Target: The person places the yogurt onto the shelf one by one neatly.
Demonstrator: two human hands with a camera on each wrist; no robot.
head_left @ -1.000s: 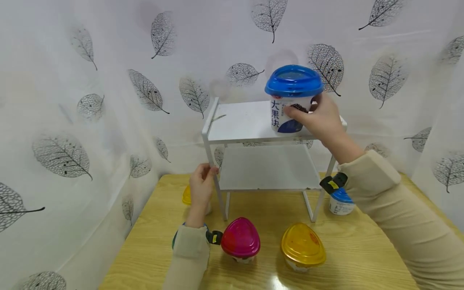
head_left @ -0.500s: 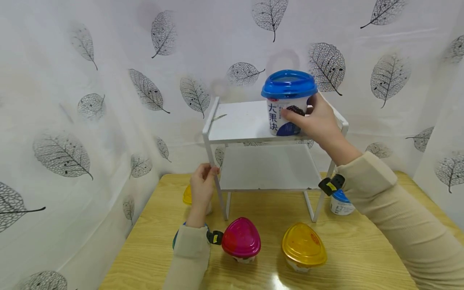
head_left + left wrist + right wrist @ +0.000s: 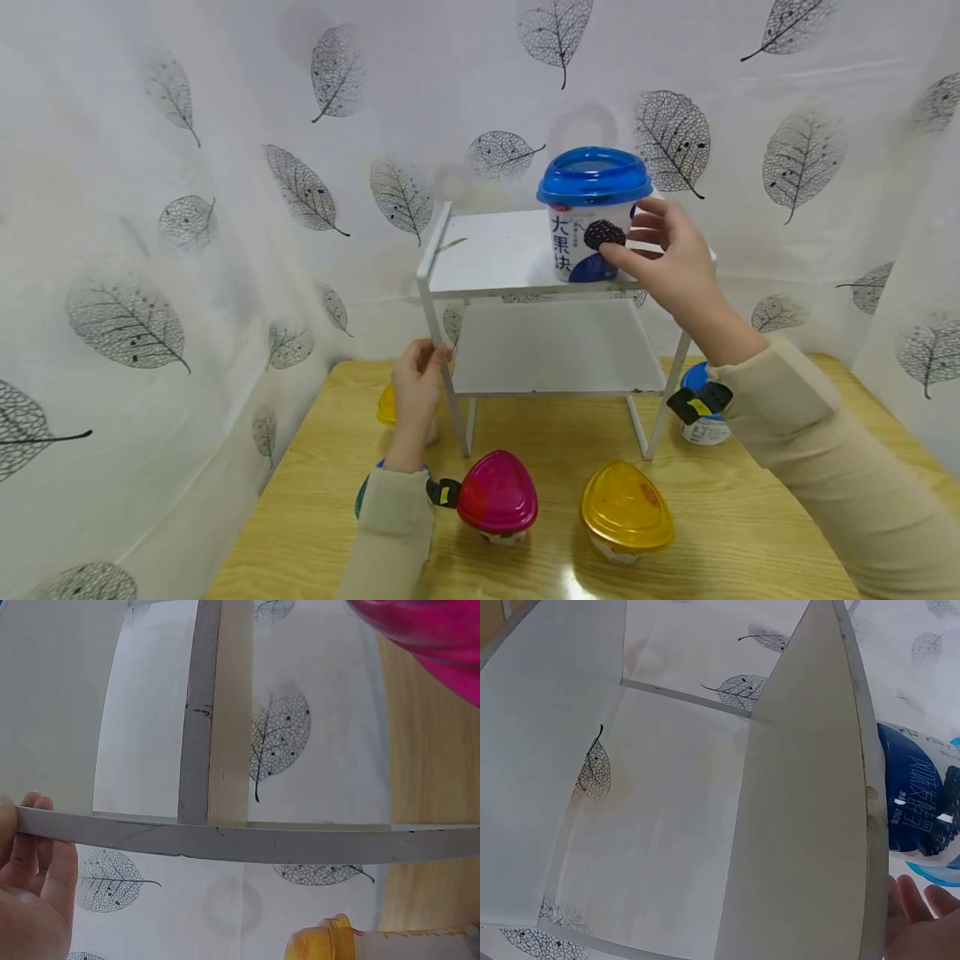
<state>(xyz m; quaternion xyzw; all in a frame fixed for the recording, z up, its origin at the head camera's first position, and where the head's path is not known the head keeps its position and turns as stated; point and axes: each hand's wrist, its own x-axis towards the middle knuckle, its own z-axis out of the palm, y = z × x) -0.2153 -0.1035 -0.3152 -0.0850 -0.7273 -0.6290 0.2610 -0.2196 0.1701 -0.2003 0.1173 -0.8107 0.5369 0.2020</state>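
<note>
A yogurt cup (image 3: 564, 242) with a blue lid and a blackberry picture stands upright at the front edge of the white rack's top shelf (image 3: 487, 250). My right hand (image 3: 678, 267) is at the cup's right side, fingers spread and loose, the thumb tip by the label; whether it still touches is unclear. In the right wrist view, the fingers (image 3: 911, 896) show apart from the cup (image 3: 915, 795), beside the shelf edge. My left hand (image 3: 416, 387) grips the rack's left front leg between thumb and fingers; the left wrist view shows it on the leg (image 3: 142, 834).
On the wooden table (image 3: 540, 575), cups with a magenta lid (image 3: 498, 493) and a yellow lid (image 3: 628, 507) stand in front of the rack. Another blue-lidded cup (image 3: 705, 431) is at right. A yellow-lidded cup (image 3: 386, 406) and a blue-rimmed one are partly behind my left arm.
The blue-lidded cup has moved slightly left and down onto the shelf's front edge. My right hand's fingers have loosened and shifted right from it. The left hand has stayed put.
</note>
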